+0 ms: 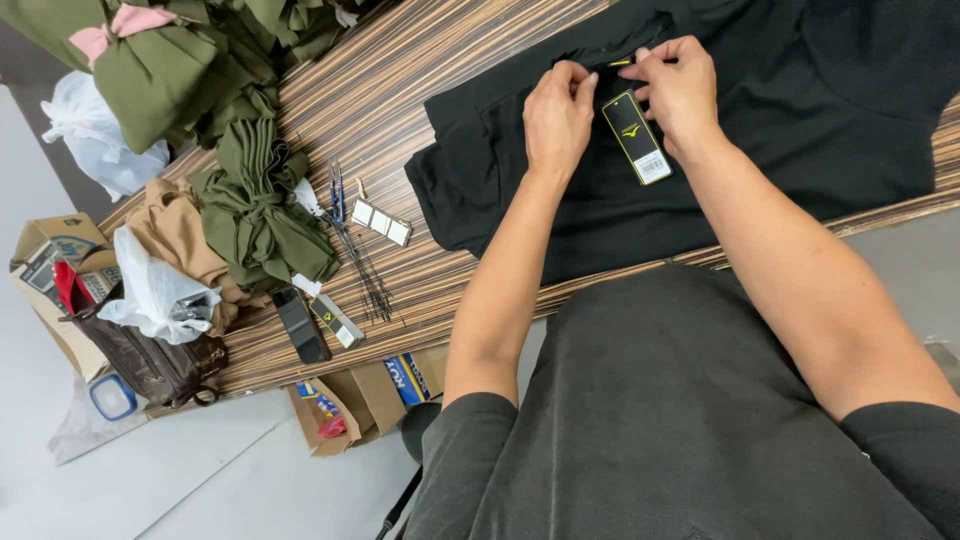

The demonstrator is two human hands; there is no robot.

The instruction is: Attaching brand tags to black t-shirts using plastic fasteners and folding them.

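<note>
**First onlooker:** What's nearest to you?

**Second onlooker:** The person's own dark shirt, then two bare forearms reaching away over a striped wood-grain table [400, 90]. The left hand [557, 118] is closed in a pinch, fingertips pressed to the fabric of a black garment [780, 120] lying flat on the table. The right hand [678, 88] is pinched too, thumb and forefinger meeting just above a black hang tag [636, 137]. Whether it grips the tag's string or only the cloth, I can't tell.

**First onlooker:** How should that be handled?

**Second onlooker:** I'd judge that keeping the cloth taut between both pinches matters most — slack fabric would let the tag drift.

**First onlooker:** And the tag?

**Second onlooker:** A narrow black rectangle with a yellow edge, a small yellow emblem and a white barcode patch at its lower end. It lies slightly tilted on the garment, between the two hands.

**First onlooker:** Further off?

**Second onlooker:** To the left — loose tag fasteners [362, 262], a few more tags [381, 223], bundles of olive green garments [262, 205], a tan bundle [178, 230], a brown bag [150, 360] and cardboard boxes [45, 250].
</note>
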